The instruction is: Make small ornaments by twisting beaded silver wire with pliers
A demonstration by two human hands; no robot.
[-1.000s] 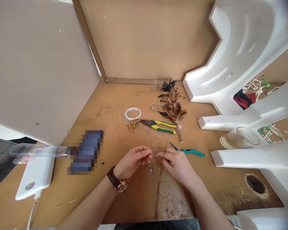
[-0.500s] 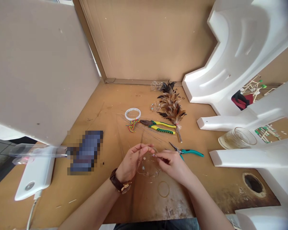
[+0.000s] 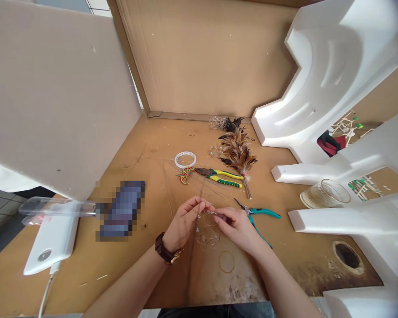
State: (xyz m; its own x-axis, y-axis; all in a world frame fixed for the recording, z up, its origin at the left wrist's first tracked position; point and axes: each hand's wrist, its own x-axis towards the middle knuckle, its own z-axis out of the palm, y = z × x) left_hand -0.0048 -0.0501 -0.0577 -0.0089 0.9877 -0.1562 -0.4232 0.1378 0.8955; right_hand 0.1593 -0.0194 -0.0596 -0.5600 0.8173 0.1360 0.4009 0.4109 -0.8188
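Observation:
Between my hands hangs a thin wire ring with small clear beads (image 3: 208, 238). My left hand (image 3: 187, 221), with a brown watch on its wrist, pinches the ring's upper left part. My right hand (image 3: 234, 225) is closed with thumb and fingertips on the upper right of the same ring. The exact contact at the fingertips is too small to make out. Teal-handled long-nose pliers (image 3: 263, 213) lie on the table just beyond my right hand, jaws apart. A thin tan ring (image 3: 226, 262) rests on the table below the beaded one.
Yellow-green pliers (image 3: 223, 177), a white ring with coloured threads (image 3: 185, 160) and a feather duster (image 3: 237, 148) lie further back. At left are a pixelated dark object (image 3: 122, 210) and a white power bank (image 3: 53, 238). A glass (image 3: 325, 194) stands right, among white plastic supports (image 3: 338, 221).
My hands have drawn slightly closer together at the top of the beaded wire ring, and its beads have shifted. The camera view has moved slightly.

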